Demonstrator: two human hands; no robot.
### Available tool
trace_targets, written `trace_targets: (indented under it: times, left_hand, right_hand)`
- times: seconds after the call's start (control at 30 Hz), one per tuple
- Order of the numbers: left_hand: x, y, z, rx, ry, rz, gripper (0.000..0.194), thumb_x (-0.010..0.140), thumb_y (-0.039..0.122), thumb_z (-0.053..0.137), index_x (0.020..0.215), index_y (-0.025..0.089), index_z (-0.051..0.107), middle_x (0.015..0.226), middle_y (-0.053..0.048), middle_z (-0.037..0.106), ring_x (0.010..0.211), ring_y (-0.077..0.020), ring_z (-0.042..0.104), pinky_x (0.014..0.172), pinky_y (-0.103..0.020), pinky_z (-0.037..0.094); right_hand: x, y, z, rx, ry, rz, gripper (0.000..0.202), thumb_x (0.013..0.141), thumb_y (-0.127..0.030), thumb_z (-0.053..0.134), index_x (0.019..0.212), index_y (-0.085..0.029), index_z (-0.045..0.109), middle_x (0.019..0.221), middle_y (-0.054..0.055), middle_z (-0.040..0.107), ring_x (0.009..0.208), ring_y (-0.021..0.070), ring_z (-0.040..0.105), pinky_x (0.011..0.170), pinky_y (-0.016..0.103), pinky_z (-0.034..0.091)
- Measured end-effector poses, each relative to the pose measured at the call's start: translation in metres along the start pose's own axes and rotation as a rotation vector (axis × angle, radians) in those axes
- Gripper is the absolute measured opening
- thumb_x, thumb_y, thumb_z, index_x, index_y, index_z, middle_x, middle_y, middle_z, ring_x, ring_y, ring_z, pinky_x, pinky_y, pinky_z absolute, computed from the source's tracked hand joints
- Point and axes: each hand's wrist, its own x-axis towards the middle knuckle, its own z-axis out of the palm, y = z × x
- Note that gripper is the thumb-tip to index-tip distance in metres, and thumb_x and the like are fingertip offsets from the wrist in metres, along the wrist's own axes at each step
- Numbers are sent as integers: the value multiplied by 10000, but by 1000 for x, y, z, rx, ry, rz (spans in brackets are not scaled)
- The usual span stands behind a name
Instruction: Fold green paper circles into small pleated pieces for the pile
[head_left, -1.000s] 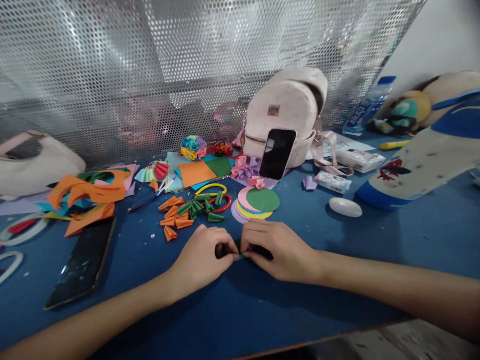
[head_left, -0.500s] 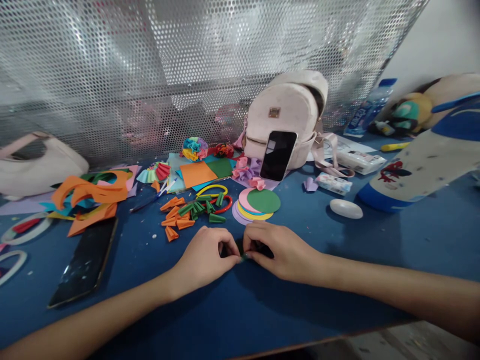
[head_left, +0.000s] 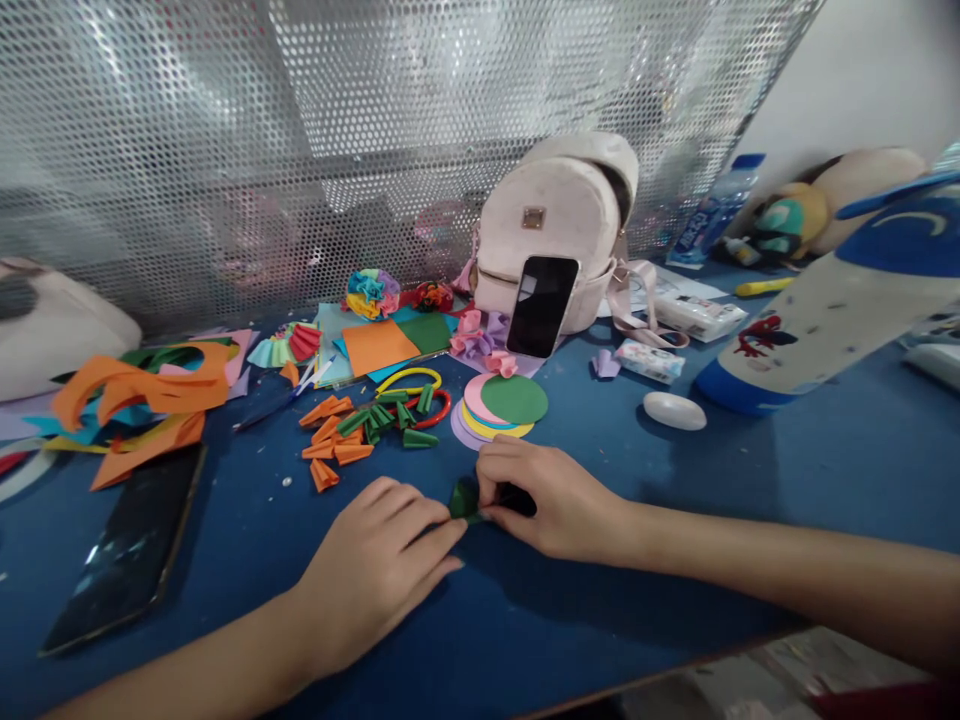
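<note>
A small folded piece of green paper point(head_left: 463, 497) is on the blue table point(head_left: 570, 640) between my hands. My right hand point(head_left: 559, 498) pinches its right side between thumb and fingers. My left hand point(head_left: 375, 575) lies just left of it, fingers stretched out, fingertips at its left edge and thumb apart below. Just beyond are several folded orange paper pieces point(head_left: 324, 474) and green ones point(head_left: 418, 439). A stack of paper circles has a green circle point(head_left: 514, 400) on top.
Scissors point(head_left: 438, 408) lie partly under the folded pieces. Orange paper scraps point(head_left: 142, 380) and a dark phone point(head_left: 127, 550) are at left. Behind stand a pale backpack point(head_left: 551, 225) and another phone point(head_left: 543, 306). A white oval object point(head_left: 675, 410) and a large bottle point(head_left: 817, 320) are at right.
My left hand has loosened its pinch and moved left, its fingers now straightened. More of the green paper shows, still held by my right hand. The view has shifted a little to the right.
</note>
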Motion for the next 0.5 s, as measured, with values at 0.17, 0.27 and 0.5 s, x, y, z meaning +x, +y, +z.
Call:
trace_targets:
  times: [0.17, 0.27, 0.5]
  left_hand:
    - [-4, 4, 1, 81, -69, -2, 271, 1021, 251, 504, 1179, 101, 665, 1060, -112, 715, 916, -263, 636, 792, -393, 505]
    - [-2, 2, 1, 38, -106, -32, 243, 997, 204, 520, 1164, 111, 671, 1059, -110, 696, 906, -257, 629, 770, -391, 522]
    - [-3, 4, 3, 70, -103, -15, 219, 960, 182, 565, 1137, 108, 672, 1027, -117, 691, 907, -267, 639, 763, -403, 535]
  right_hand:
    - [2, 3, 0, -82, 11, -9, 208, 789, -12, 675, 778, -186, 561, 835, -4, 624, 814, 158, 567, 678, 247, 407]
    - [0, 1, -2, -216, 17, -45, 140, 853, -67, 664, 831, -194, 609, 872, 15, 650, 852, 182, 592, 726, 286, 455]
    - [-30, -29, 7, -333, -4, -127, 564, 928, -160, 564, 1476, -159, 429, 1369, 144, 636, 1221, 260, 630, 1017, 424, 536]
